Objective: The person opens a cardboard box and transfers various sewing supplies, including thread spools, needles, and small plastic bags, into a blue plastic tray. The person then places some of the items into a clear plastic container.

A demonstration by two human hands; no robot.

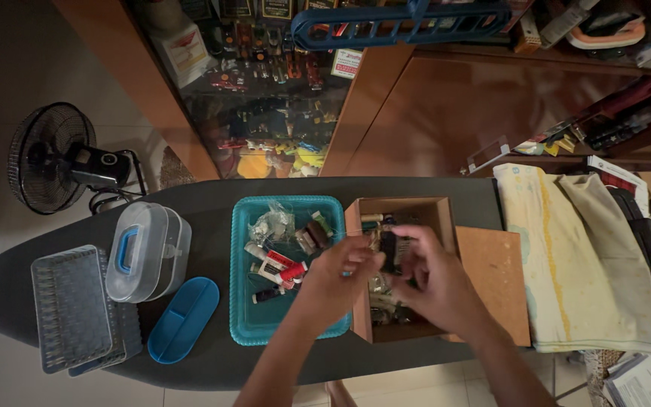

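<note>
Head view: both hands meet over the brown box [416, 207] of small clutter, left hand [338, 273] and right hand [435, 280] pinching a small dark object [389, 251]. Beside it, the teal tray [244, 316] holds tubes and packets.

Both hands — left hand [340, 264], right hand [435, 279] — pinch a dark piece [388, 251] over the brown box [435, 212], right of the teal tray [244, 271].

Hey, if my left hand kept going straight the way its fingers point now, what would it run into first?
Probably the small dark object held between both hands, then the right hand. The left hand points right, above the open brown cardboard box; depth is hard to judge in this dim view.
</note>
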